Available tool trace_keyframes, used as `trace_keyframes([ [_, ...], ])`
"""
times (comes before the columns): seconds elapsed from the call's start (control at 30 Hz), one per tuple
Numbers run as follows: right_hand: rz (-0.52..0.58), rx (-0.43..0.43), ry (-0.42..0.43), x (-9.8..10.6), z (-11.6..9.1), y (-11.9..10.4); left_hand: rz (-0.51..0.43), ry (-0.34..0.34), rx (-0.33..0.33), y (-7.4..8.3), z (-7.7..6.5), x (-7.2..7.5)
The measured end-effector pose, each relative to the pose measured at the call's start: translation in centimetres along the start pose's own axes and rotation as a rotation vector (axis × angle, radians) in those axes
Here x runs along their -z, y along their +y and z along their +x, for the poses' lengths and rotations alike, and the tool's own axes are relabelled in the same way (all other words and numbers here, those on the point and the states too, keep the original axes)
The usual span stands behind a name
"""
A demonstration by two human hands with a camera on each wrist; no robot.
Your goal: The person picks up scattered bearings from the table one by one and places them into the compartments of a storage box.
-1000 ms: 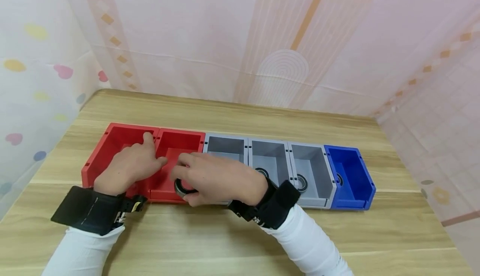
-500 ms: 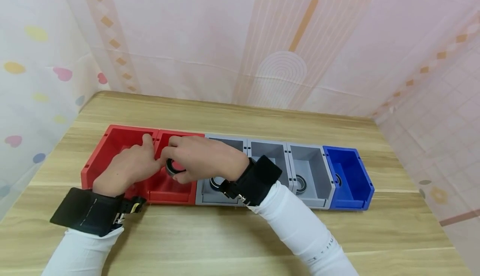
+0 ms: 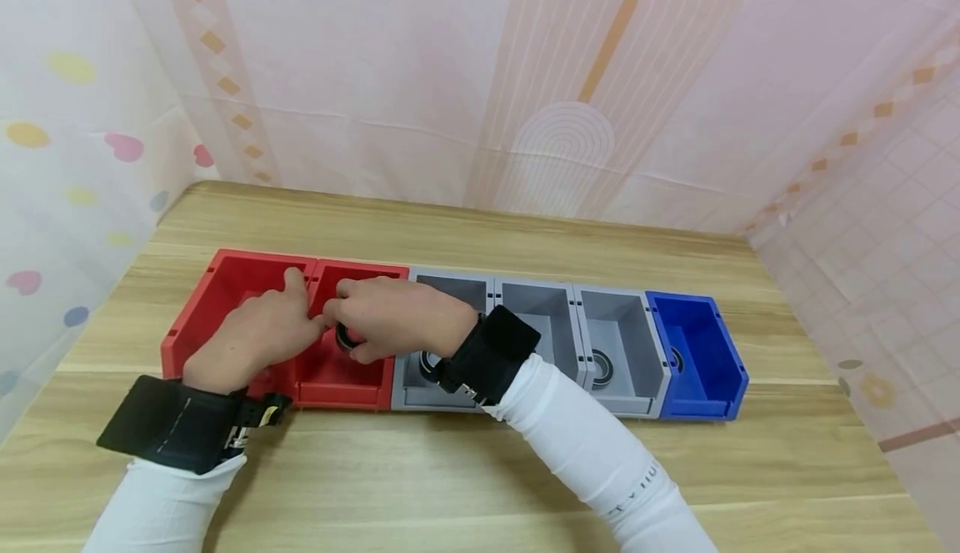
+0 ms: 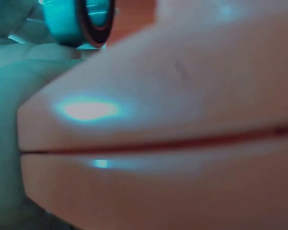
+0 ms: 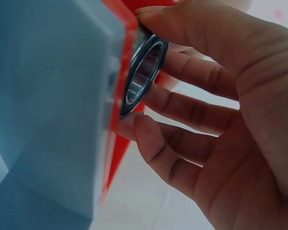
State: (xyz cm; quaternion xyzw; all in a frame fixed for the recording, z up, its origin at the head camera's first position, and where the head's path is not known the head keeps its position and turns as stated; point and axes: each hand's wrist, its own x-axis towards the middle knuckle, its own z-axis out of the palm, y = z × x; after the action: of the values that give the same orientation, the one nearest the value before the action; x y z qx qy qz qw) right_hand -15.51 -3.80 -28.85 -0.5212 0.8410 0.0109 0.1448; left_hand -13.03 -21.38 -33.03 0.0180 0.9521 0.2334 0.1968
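My right hand (image 3: 408, 313) pinches a bearing (image 3: 345, 338) over the second red bin (image 3: 345, 394). In the right wrist view, the thumb and fingers hold the bearing (image 5: 146, 74) at the bin's side, its dark seal and shiny bore showing. My left hand (image 3: 255, 338) lies over the wall between the two red bins, index finger pointing away and thumb reaching toward the right hand's fingertips; its other fingers are hidden. A bearing (image 4: 69, 21) shows at the top of the left wrist view, above the seam between two bin fronts.
Three grey bins (image 3: 626, 405) and a blue bin (image 3: 727, 344) continue the row to the right. Bearings lie in the first grey bin (image 3: 442, 403), the third grey bin and the blue one. The row stands on a wood-grain table (image 3: 337, 486) before a patterned curtain (image 3: 420, 77).
My right hand has moved left and slightly away, carrying the bearing farther over the second red bin, close to the left thumb. The left hand has stayed in place.
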Motion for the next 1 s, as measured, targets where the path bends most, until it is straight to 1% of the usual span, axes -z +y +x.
trace_keyframes([
  [0.27, 0.01, -0.049, -0.039, -0.8, 1.0, 0.2, -0.012, 0.0, 0.004, -0.1, 0.0, 0.0],
  [0.57, 0.039, -0.104, -0.087, -2.2, 2.2, 0.5, -0.002, 0.001, -0.002, -0.2, -0.1, -0.1],
  [0.7, 0.029, -0.157, -0.09, -2.4, 2.6, 0.4, -0.002, -0.001, 0.0, -0.1, -0.1, -0.1],
  [0.8, 0.007, -0.192, -0.107, -2.5, 3.1, 0.3, -0.003, -0.002, 0.003, 0.0, -0.1, -0.1],
  [0.93, -0.003, -0.216, -0.123, -2.5, 3.5, 0.2, 0.002, -0.002, 0.002, 0.1, 0.0, -0.2],
  [1.0, 0.004, -0.22, -0.118, -2.5, 3.6, 0.2, 0.003, -0.001, -0.002, 0.1, 0.0, -0.2],
])
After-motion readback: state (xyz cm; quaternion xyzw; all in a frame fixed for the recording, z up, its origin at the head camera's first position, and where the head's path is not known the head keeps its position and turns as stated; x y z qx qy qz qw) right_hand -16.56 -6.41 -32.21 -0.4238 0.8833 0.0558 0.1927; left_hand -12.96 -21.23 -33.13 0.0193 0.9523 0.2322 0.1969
